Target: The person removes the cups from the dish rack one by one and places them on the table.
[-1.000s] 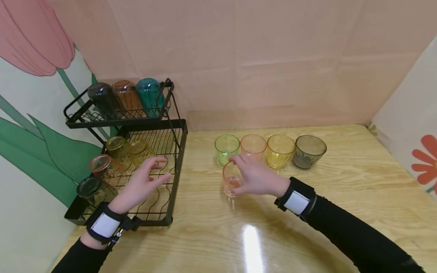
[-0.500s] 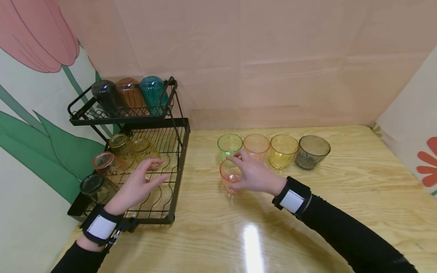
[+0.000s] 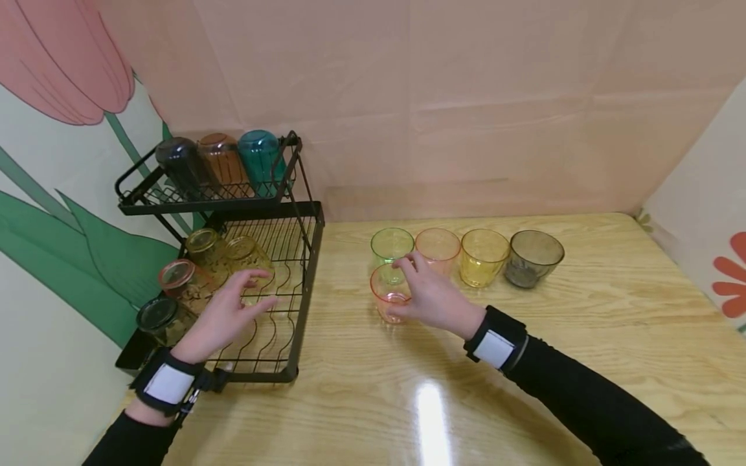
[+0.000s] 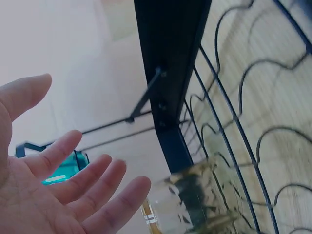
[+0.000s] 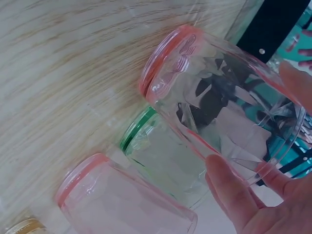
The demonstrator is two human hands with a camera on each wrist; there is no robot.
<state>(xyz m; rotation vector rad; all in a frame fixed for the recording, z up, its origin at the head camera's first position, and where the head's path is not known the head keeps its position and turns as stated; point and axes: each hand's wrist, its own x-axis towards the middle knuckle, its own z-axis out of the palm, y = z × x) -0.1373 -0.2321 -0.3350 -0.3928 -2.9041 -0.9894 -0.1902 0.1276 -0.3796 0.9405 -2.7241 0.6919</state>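
Observation:
My right hand [image 3: 434, 294] holds a clear pink glass [image 3: 384, 294] between thumb and fingers near its rim. In the right wrist view the pink glass [image 5: 214, 92] stands upright, its base on or very near the table, close to a green glass [image 5: 163, 151]. The same green glass [image 3: 392, 244] begins a row at the back, followed by another pink glass [image 3: 436, 244], a yellow glass [image 3: 484, 259] and a grey glass [image 3: 533, 255]. Above the lower rack tier, my left hand [image 3: 224, 317] hovers with fingers spread and nothing in it.
A black two-tier wire rack [image 3: 309, 278] stands at the left. Its upper tier bears upside-down dark, brown and teal glasses [image 3: 261, 158]. Several jar-like glasses [image 3: 185, 281] sit along the lower tier's left and back. Wooden table surface [image 3: 361, 401] extends in front.
My right hand and the pink glass have shifted slightly left and back, closer to the green glass. My left hand has drifted slightly left, still empty.

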